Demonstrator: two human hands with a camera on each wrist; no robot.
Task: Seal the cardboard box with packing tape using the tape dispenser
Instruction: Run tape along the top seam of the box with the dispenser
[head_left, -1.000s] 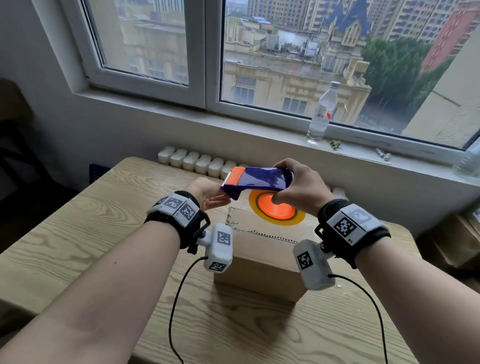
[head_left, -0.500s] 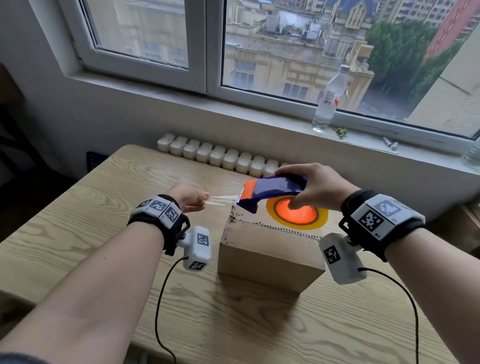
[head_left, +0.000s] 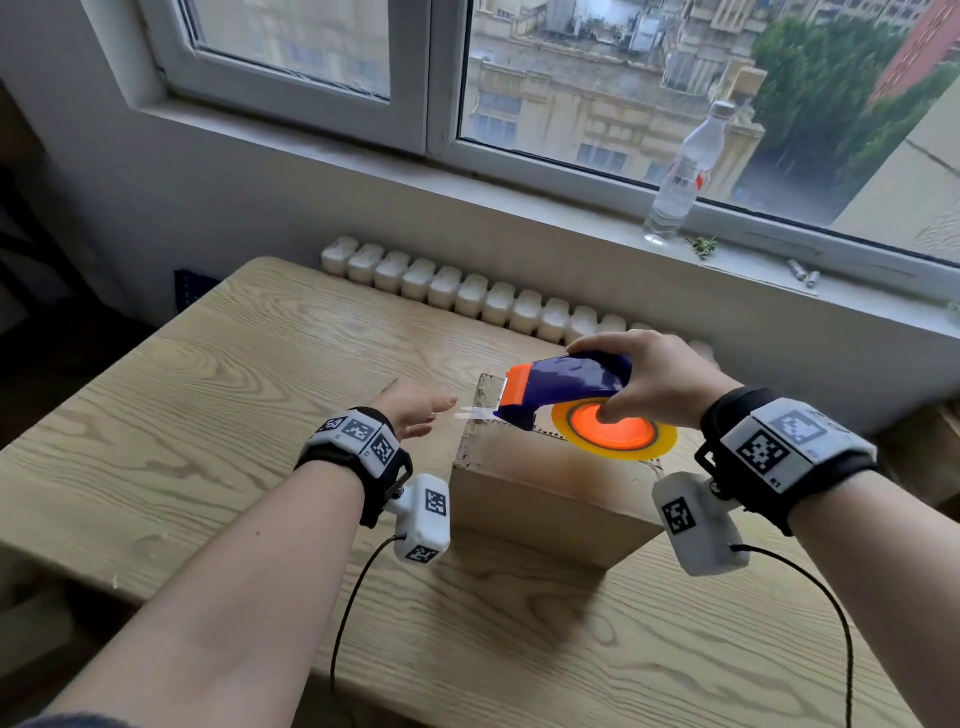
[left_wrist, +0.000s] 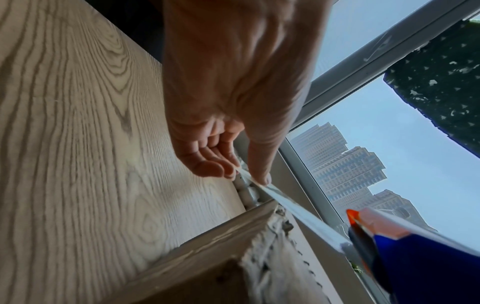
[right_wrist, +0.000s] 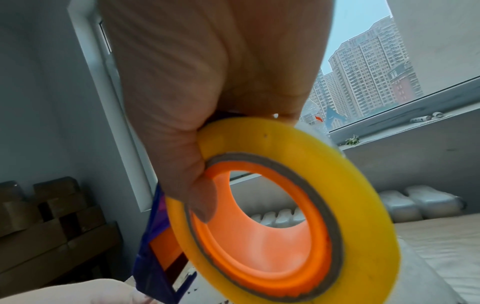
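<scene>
A brown cardboard box (head_left: 540, 504) stands on the wooden table (head_left: 218, 395). My right hand (head_left: 654, 379) grips a blue and orange tape dispenser (head_left: 566, 384) just above the box top, its yellow tape roll (head_left: 654, 441) lying nearly flat; the thumb (right_wrist: 202, 197) hooks into the roll's orange core (right_wrist: 262, 251). A clear strip of tape (head_left: 475, 414) runs left from the dispenser's nose. My left hand (head_left: 415, 410), left of the box, pinches the strip's end (left_wrist: 249, 176) between thumb and fingertips, above the box's ragged left edge (left_wrist: 270, 242).
A row of white radiator caps (head_left: 467, 296) lines the table's far edge under the window sill. A plastic bottle (head_left: 680, 176) stands on the sill. Stacked cardboard boxes (right_wrist: 46, 226) sit on a bench off to the side. Cables hang from both wrist cameras.
The hands have drawn apart: the left pulled a strip of tape out leftward, and the right carried the dispenser to the right and lower over the box.
</scene>
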